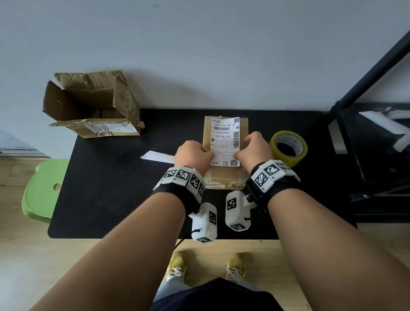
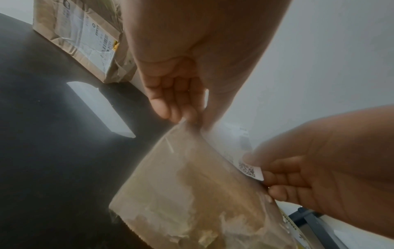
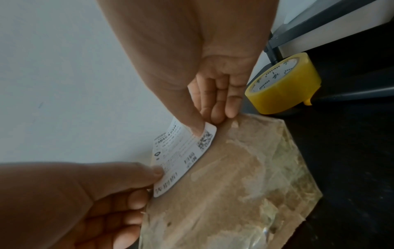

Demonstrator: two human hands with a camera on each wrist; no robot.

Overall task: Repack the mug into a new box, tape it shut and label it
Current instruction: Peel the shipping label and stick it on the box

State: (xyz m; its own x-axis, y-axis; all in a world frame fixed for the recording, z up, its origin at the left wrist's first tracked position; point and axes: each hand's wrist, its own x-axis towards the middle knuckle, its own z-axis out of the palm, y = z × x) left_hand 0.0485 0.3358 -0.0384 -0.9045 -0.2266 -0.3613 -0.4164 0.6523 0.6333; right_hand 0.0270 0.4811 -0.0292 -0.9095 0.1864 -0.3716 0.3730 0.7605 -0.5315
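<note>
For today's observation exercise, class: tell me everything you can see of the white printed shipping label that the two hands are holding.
The white paper shipping label is a rectangle with rounded corners, printed in black with barcodes, text lines and a QR code at its near right corner. It lies over the top of the taped brown cardboard box on the black table. The left hand pinches its near left corner, the right hand its near right corner, which is lifted off the cardboard.

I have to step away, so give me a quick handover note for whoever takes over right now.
Left hand: pinches the shipping label's near left corner.
Right hand: pinches its near right corner.
New box: taped shut, mid-table, label being laid on top.
Tape roll: right of the box. Old box: open, far left.
Done: taping. The mug is not visible.
Left: press the label flat.
</note>
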